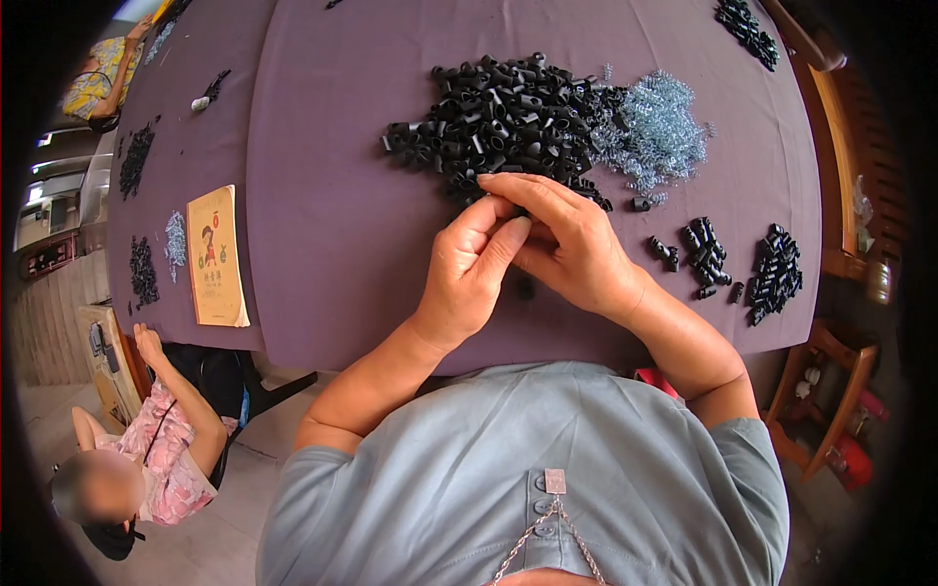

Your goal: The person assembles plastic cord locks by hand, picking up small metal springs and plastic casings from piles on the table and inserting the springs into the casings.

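Note:
My left hand [467, 275] and my right hand [578, 246] meet over the purple cloth, just below a large pile of black tubular parts [508, 117]. The fingers of both hands are bent together, and whatever they hold is hidden between them. My right fingers reach over the left fingertips at the pile's lower edge. Touching the pile's right side is a heap of small clear springs [660, 127]. One black part [527, 287] lies on the cloth beneath my hands.
Small groups of black pieces [705, 256] [777, 273] lie to the right. A yellow booklet [217, 259] is on the left, beside springs [175, 242] and black parts [143, 272]. A person in a pink top [166, 439] sits lower left; another person [103, 83] is upper left.

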{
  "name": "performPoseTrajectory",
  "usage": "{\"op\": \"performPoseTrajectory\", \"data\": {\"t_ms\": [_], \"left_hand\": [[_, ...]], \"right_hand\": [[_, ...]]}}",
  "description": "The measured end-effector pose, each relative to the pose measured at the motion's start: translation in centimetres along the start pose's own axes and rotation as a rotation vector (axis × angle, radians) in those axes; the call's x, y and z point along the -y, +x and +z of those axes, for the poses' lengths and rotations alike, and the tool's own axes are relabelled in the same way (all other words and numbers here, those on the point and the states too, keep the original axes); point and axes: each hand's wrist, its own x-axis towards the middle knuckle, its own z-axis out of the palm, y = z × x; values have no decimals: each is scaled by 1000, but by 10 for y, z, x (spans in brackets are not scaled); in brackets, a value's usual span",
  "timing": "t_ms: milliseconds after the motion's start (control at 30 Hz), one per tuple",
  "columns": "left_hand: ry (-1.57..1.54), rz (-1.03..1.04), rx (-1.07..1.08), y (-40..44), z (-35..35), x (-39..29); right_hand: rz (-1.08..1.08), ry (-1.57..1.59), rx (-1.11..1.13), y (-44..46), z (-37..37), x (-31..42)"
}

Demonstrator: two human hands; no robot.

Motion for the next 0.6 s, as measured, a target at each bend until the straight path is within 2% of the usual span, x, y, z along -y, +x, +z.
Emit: {"op": "performPoseTrajectory", "data": {"t_ms": [167, 467, 600], "left_hand": [[-1, -18, 30, -1, -2, -1], [-32, -129, 61, 0, -7, -2], [-66, -129, 35, -2, -8, 1]], "right_hand": [[-125, -161, -13, 1, -1, -4], [-258, -176, -28, 3, -1, -11], [-204, -143, -2, 1, -1, -4]]}}
